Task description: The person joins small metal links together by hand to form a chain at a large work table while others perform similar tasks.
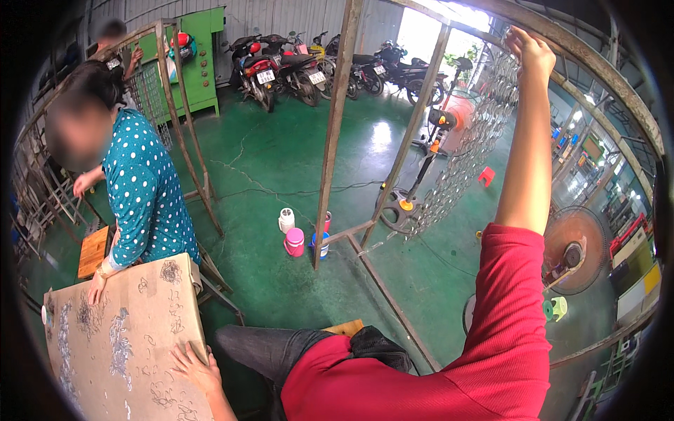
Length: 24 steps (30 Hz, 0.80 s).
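Observation:
My left hand (196, 368) lies on a cardboard-topped table (151, 295), fingers spread, among small loose metal hooks or links. Piles of silvery links (121, 340) and dark wire pieces (170, 271) are scattered over the cardboard. High at the right, my raised right hand (531, 52) has its fingers curled at the top of hanging metal chains (484, 126). These linked strands hang down inside a rusty metal frame (337, 126). The exact link between my right fingertips is too small to make out.
A co-worker in a dotted teal top (151, 182) leans a hand on the table. Insulated jugs (294, 242) stand on the green floor. Beyond are a pedestal fan (444, 119), a larger fan (572, 249), a red stool (486, 175) and parked motorbikes (302, 70).

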Each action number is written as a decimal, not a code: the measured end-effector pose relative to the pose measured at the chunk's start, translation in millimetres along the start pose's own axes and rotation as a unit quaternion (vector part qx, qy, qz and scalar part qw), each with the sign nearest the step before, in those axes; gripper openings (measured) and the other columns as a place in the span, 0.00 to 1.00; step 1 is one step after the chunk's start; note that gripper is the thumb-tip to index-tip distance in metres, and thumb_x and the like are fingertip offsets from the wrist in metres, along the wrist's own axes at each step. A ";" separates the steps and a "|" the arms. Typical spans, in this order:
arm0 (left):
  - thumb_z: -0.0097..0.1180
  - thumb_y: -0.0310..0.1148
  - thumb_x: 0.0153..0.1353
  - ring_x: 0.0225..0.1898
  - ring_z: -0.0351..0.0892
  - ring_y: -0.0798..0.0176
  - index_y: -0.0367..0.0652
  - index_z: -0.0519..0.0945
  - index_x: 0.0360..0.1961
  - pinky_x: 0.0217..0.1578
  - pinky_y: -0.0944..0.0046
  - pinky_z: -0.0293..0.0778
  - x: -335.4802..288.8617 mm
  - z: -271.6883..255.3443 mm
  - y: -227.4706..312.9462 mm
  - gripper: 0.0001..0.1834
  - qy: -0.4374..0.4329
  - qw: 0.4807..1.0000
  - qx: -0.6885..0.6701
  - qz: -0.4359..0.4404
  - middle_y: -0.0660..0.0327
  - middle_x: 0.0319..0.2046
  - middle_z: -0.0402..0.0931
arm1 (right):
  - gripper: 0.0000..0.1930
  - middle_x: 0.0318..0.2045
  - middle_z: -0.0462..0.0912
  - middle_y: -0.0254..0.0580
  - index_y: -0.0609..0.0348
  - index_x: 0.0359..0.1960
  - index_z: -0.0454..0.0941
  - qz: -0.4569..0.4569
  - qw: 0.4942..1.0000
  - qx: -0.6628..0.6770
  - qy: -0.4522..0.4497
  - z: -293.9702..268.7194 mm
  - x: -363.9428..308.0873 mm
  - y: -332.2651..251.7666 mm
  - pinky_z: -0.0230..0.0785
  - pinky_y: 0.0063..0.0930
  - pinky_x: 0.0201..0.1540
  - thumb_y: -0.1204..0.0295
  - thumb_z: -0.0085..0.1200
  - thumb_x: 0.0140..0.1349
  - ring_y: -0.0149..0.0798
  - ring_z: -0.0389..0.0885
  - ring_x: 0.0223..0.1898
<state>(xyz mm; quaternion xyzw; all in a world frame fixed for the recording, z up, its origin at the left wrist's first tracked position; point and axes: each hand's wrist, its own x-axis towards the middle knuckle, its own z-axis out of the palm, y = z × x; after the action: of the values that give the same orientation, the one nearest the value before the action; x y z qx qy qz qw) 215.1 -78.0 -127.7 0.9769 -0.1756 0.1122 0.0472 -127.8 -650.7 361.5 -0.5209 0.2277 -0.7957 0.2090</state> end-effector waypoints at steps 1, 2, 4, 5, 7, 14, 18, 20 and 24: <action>0.62 0.40 0.48 0.67 0.43 0.45 0.46 0.65 0.57 0.61 0.32 0.37 -0.9 -0.8 -5.1 0.34 -0.001 1.000 0.006 -0.007 0.53 0.64 0.50 | 0.13 0.29 0.80 0.49 0.77 0.33 0.76 0.007 1.000 0.005 -0.004 7.5 -3.0 2.0 0.79 0.26 0.32 0.80 0.62 0.46 0.37 0.79 0.29; 0.62 0.40 0.48 0.67 0.43 0.45 0.46 0.64 0.57 0.61 0.32 0.37 -1.2 -0.6 -9.4 0.35 0.005 1.000 0.006 -0.007 0.53 0.64 0.50 | 0.12 0.31 0.78 0.57 0.82 0.34 0.72 0.000 1.000 -0.001 -0.004 14.4 -5.7 0.7 0.80 0.31 0.34 0.83 0.56 0.49 0.45 0.81 0.31; 0.62 0.41 0.47 0.67 0.43 0.45 0.46 0.64 0.57 0.61 0.32 0.38 0.0 4.2 -1.6 0.35 0.001 1.000 -0.001 0.004 0.53 0.64 0.50 | 0.11 0.34 0.75 0.71 0.91 0.35 0.65 -0.016 1.000 0.026 0.001 -6.0 64.8 35.4 0.82 0.40 0.36 0.87 0.46 0.52 0.58 0.81 0.33; 0.63 0.40 0.47 0.67 0.43 0.45 0.46 0.64 0.58 0.61 0.32 0.39 1.3 1.7 -0.4 0.36 0.004 1.000 -0.002 0.000 0.53 0.64 0.50 | 0.12 0.36 0.74 0.73 0.93 0.35 0.64 -0.067 0.997 0.028 -0.029 -0.9 65.4 39.3 0.82 0.41 0.34 0.88 0.45 0.53 0.59 0.80 0.33; 0.64 0.40 0.46 0.67 0.43 0.46 0.47 0.63 0.58 0.61 0.32 0.40 2.6 3.8 0.4 0.37 -0.003 1.000 -0.001 0.002 0.53 0.64 0.51 | 0.15 0.37 0.75 0.68 0.88 0.38 0.66 -0.046 0.998 0.007 -0.043 -4.3 91.6 34.6 0.81 0.37 0.35 0.83 0.51 0.54 0.54 0.81 0.34; 0.65 0.38 0.44 0.67 0.42 0.46 0.48 0.63 0.58 0.61 0.32 0.40 2.2 16.0 -14.6 0.39 0.029 0.999 -0.009 0.015 0.54 0.64 0.51 | 0.12 0.32 0.78 0.51 0.78 0.37 0.72 -0.067 0.990 -0.054 -0.112 6.6 29.0 4.7 0.76 0.28 0.34 0.80 0.53 0.52 0.40 0.79 0.30; 0.65 0.39 0.45 0.67 0.42 0.46 0.48 0.63 0.58 0.60 0.32 0.40 -0.3 17.4 -12.3 0.38 0.026 1.000 -0.005 0.014 0.54 0.63 0.51 | 0.11 0.28 0.79 0.42 0.72 0.37 0.75 -0.100 0.965 -0.046 -0.237 -4.5 -18.0 -23.6 0.74 0.23 0.33 0.79 0.55 0.51 0.31 0.78 0.28; 0.64 0.39 0.45 0.67 0.42 0.46 0.48 0.63 0.58 0.61 0.32 0.40 0.1 18.3 -14.1 0.38 0.028 1.000 -0.001 0.011 0.53 0.63 0.52 | 0.09 0.28 0.80 0.45 0.69 0.37 0.75 -0.129 0.960 -0.209 -0.132 8.7 -27.0 -26.5 0.75 0.22 0.29 0.77 0.51 0.56 0.34 0.78 0.26; 0.63 0.41 0.47 0.67 0.41 0.46 0.48 0.62 0.59 0.61 0.32 0.39 1.4 27.1 -8.3 0.38 0.009 1.000 -0.005 0.015 0.54 0.64 0.50 | 0.24 0.31 0.81 0.41 0.67 0.44 0.76 -0.140 0.967 -0.213 -0.005 -12.4 28.1 13.9 0.74 0.21 0.36 0.67 0.66 0.47 0.34 0.81 0.33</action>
<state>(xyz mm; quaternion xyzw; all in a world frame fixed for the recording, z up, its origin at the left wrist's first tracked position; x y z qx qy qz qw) 224.8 -74.3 -154.1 0.9729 -0.1906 0.1205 0.0515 -148.3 -676.2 369.7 -0.5837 0.3156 -0.7478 -0.0195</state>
